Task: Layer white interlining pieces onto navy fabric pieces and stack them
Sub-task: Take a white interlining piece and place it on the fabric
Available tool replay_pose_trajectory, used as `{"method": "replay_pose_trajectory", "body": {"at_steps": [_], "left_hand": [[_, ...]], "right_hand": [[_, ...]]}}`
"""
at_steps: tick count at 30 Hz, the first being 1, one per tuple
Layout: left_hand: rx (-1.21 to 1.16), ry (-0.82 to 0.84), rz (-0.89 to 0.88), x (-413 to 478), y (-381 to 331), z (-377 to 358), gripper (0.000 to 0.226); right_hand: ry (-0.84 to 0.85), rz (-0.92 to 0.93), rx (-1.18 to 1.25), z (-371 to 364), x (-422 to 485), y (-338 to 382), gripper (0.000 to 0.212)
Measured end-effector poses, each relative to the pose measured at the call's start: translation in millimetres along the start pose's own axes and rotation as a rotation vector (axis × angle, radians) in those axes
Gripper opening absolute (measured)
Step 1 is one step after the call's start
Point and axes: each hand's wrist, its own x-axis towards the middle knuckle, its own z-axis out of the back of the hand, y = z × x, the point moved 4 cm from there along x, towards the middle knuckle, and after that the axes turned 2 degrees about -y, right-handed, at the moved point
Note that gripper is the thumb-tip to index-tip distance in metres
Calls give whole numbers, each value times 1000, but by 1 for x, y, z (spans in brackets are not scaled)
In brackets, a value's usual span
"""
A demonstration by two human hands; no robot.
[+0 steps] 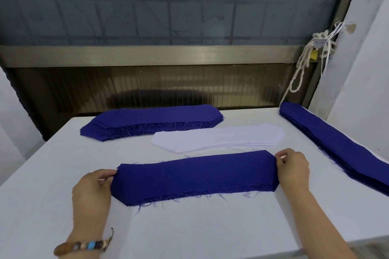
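both hands, left and right, pinch navy piece ends on table.

Left hand, right hand pinch ends of navy piece — white interlining stack behind.

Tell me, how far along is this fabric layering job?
Probably midway. In hand: the left hand and right hand pinch the ends of one navy piece, no white on it yet. Left to do: the white interlining stack and far navy stack both hold several layers. The right navy stack may be finished work; I cannot tell.
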Motion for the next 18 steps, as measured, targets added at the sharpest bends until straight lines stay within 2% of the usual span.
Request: {"method": "replay_pose_trajectory", "body": {"at_steps": [4,7,11,18], "left_hand": [[131,-58,-155,2,-6,3,21],[67,39,-245,0,-12,-4,21],[16,185,-240,-3,-12,-15,28],[35,187,-211,0,-11,-16,29]], "right_hand": [[-11,77,64,2,-3,6,16],[-10,174,72,3,-4,14,16],[110,245,84,-3,-5,18,13],[168,241,86,-7,-4,16,16]]}}
